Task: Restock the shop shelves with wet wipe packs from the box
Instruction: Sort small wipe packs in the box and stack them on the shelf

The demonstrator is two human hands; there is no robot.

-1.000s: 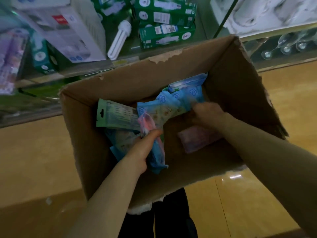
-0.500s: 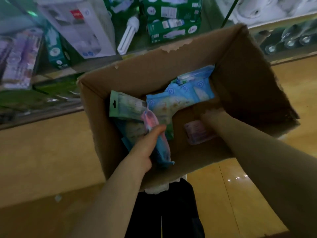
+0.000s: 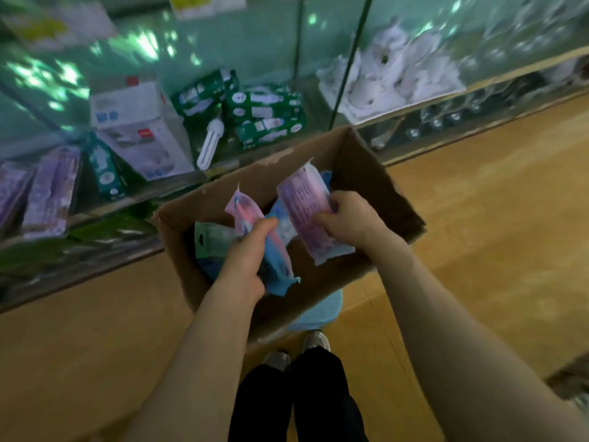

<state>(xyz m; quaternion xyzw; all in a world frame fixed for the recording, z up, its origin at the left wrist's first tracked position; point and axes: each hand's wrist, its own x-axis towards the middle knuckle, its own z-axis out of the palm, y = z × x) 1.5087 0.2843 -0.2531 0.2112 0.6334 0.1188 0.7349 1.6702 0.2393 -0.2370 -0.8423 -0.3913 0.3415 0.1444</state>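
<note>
Plucked the purple pack off the box floor, gripped in the right hand, raised. Kept the pink-and-blue bundle clutched in the left hand, just beside it, seemingly ready for shelving.

Shelf goods blurred, pink pack print unreadable

A glass-fronted shelf is seen beside a tan floor. On the shelf are laid purple packs, a white carton, a bare white bulb, green boxes and white rolls. Two shoes are planted on the floor.
</note>
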